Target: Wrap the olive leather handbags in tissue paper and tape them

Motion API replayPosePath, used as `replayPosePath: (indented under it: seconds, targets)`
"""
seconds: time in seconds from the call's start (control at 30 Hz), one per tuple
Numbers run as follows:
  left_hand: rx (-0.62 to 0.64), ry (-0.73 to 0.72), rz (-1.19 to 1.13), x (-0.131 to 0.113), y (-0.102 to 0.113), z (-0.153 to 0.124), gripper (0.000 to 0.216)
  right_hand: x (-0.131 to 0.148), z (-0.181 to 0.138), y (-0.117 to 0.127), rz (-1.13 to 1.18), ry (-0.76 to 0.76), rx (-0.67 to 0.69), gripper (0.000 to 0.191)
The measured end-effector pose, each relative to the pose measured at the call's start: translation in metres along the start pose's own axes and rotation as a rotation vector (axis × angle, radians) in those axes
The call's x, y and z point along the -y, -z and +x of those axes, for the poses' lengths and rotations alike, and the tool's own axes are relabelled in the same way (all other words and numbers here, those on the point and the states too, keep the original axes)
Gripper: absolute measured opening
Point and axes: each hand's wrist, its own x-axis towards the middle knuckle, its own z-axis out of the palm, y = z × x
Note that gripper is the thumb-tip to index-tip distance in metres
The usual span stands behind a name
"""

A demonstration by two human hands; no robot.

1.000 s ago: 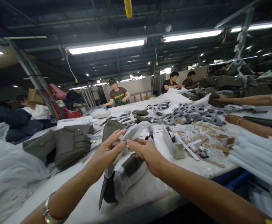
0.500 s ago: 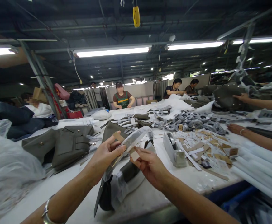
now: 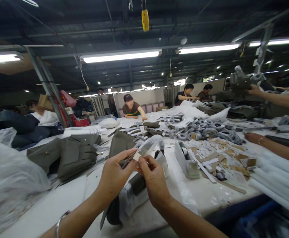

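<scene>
My left hand (image 3: 116,173) is closed on a strap wrapped in clear plastic (image 3: 150,143), which loops up beyond my fingers. My right hand (image 3: 156,180) pinches a small pale card piece (image 3: 136,156) against the strap, and the fingertips of both hands meet there. Exactly how the card sits on the strap is hidden by my fingers. Below my hands lies a dark olive bag piece (image 3: 137,182), partly covered in white wrapping (image 3: 128,201), with a black part at its near end.
Olive bags (image 3: 77,158) lie to the left beside a clear plastic heap (image 3: 10,168). A tape dispenser (image 3: 186,162) stands right of my hands, near card scraps (image 3: 221,155) and wrapped straps (image 3: 204,127). A co-worker's arm (image 3: 278,147) reaches in at right; another person (image 3: 131,107) leans across the table opposite.
My hands have come together, and the pale card piece has moved left and up against the strap. The person opposite has leaned forward and reached out; the co-worker at right has lifted a bag.
</scene>
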Motion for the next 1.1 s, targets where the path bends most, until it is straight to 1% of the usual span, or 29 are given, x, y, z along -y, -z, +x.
replayPosePath:
  seconds: [0.13,0.23,0.3,0.33,0.4,0.5,0.57,0.63,0.7,0.8,0.9,0.97,1.03,1.1]
  targets:
    - [-0.003,-0.036,0.03,-0.004,0.0,-0.004,0.032,-0.006,0.004,-0.002,0.013,0.041,-0.013,0.024]
    - [0.033,-0.08,0.039,-0.009,0.004,-0.006,0.031,-0.01,0.004,-0.004,0.019,0.05,-0.044,0.026]
    - [0.014,-0.132,0.164,-0.01,0.007,-0.005,0.031,-0.012,0.004,-0.006,0.038,0.051,-0.046,0.028]
    - [-0.02,-0.169,0.265,-0.009,0.008,-0.004,0.03,-0.013,0.003,-0.007,0.044,0.051,-0.041,0.029]
    - [-0.11,-0.284,0.511,-0.008,0.008,-0.004,0.029,-0.014,0.003,-0.008,0.05,0.055,-0.035,0.03]
    - [-0.175,-0.544,0.828,-0.009,0.005,-0.007,0.031,-0.012,0.004,-0.009,0.051,0.052,-0.04,0.033]
    - [-0.191,-0.679,0.958,-0.011,0.002,-0.012,0.034,-0.01,0.004,-0.008,0.045,0.044,-0.052,0.034]
    - [-0.21,-0.736,1.026,-0.012,-0.002,-0.016,0.039,-0.006,0.003,-0.006,0.029,0.036,-0.063,0.034]
    - [-0.22,-0.736,1.057,-0.01,-0.005,-0.02,0.043,-0.002,0.001,-0.005,0.015,0.013,-0.062,0.033]
    - [-0.208,-0.679,1.074,-0.003,-0.01,-0.021,0.049,0.004,-0.004,-0.002,0.049,-0.038,-0.019,0.034]
    - [-0.204,-0.624,1.041,0.002,-0.012,-0.021,0.052,0.009,-0.006,-0.001,0.05,-0.029,0.018,0.034]
    - [-0.171,-0.611,0.965,0.002,-0.011,-0.021,0.052,0.011,-0.005,0.001,-0.008,-0.014,0.009,0.031]
    - [-0.1,-0.574,0.834,0.0,-0.006,-0.021,0.052,0.012,-0.003,0.005,-0.043,-0.012,0.0,0.028]
    - [-0.014,-0.448,0.641,-0.002,0.001,-0.019,0.051,0.013,0.0,0.01,-0.028,-0.021,0.017,0.026]
